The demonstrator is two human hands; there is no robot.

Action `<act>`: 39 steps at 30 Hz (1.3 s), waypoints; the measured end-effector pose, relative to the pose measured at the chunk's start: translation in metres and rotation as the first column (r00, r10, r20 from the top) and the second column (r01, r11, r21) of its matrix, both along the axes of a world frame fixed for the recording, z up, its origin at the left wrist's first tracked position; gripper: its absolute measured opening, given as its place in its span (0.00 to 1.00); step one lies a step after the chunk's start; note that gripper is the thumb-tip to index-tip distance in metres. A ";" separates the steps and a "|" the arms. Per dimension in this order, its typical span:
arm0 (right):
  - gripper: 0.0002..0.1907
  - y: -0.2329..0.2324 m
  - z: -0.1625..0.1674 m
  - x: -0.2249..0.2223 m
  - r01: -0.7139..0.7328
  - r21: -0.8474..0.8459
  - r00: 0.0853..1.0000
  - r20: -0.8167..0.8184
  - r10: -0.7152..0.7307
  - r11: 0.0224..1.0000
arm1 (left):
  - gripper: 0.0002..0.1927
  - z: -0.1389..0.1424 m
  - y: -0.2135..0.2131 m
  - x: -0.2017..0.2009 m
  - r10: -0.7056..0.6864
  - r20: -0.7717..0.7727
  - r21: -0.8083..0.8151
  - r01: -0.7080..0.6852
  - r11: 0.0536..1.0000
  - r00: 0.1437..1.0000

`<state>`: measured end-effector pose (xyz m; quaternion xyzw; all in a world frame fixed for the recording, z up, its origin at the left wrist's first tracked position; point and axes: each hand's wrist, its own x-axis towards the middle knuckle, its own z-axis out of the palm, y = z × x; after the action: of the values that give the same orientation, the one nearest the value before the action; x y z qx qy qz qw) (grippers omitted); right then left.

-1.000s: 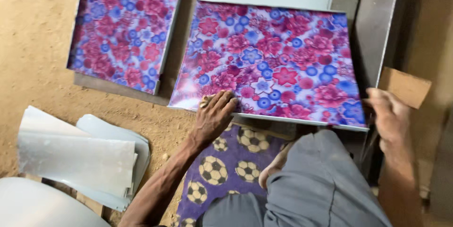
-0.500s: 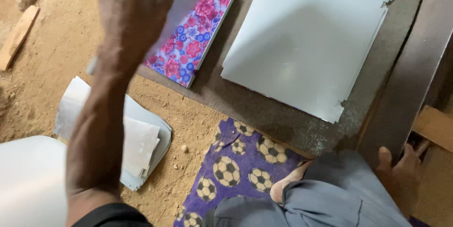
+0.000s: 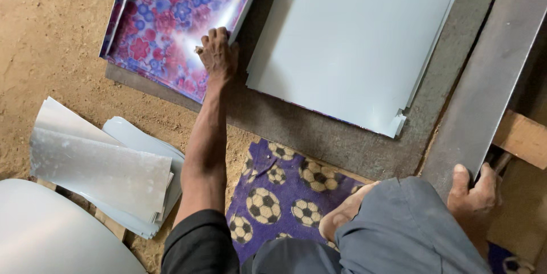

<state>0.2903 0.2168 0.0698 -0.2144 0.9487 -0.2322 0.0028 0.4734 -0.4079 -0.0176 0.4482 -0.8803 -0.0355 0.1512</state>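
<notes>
Head view. Since half a second ago the left hand has come down from in front of the camera and now rests on the near right edge of the flower-printed sheet, fingers curled together over its raised rim, which they grip. The right hand has stayed low at the right, now closed around the near end of the long grey metal strip.

The flower-printed sheet lies printed side up at upper left, on a dark grey slab; its left and near edges are folded up into low rims, and its left corner overhangs the slab toward the sandy floor. Just beside it, across a narrow gap of bare slab, lies the plain grey sheet, plain side up, with a thin printed margin showing along its near edge and notched corners at lower right and upper right. Its right edge runs close to the metal strip, leaving only a slim channel of slab between them.

Open room lies on the slab's near margin and on the floor to the left. A stack of cut grey metal pieces sits on the floor at lower left, well apart from both sheets. A purple cloth with football print lies under the person's bare foot. A wooden block shows at right, beneath the strip.
</notes>
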 end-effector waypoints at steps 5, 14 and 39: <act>0.18 -0.008 -0.004 -0.002 0.030 -0.014 1.000 -0.003 -0.030 0.999 | 0.23 0.009 -0.025 -0.002 0.075 0.039 -0.009 -0.075 0.997 0.996; 0.16 -0.046 0.026 0.007 -0.039 -0.096 0.990 -0.137 0.026 0.995 | 0.26 0.010 0.021 -0.013 -0.192 -0.089 -0.152 0.177 0.972 0.977; 0.22 -0.107 -0.045 -0.013 0.517 -0.409 0.561 0.826 0.064 0.751 | 0.22 -0.002 0.115 0.023 0.293 -0.302 0.719 0.016 0.694 0.907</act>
<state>0.2770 0.1093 0.0245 0.0579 0.7325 -0.5950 0.3258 0.4966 -0.2927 -0.0200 0.5214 -0.7120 -0.4477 0.1440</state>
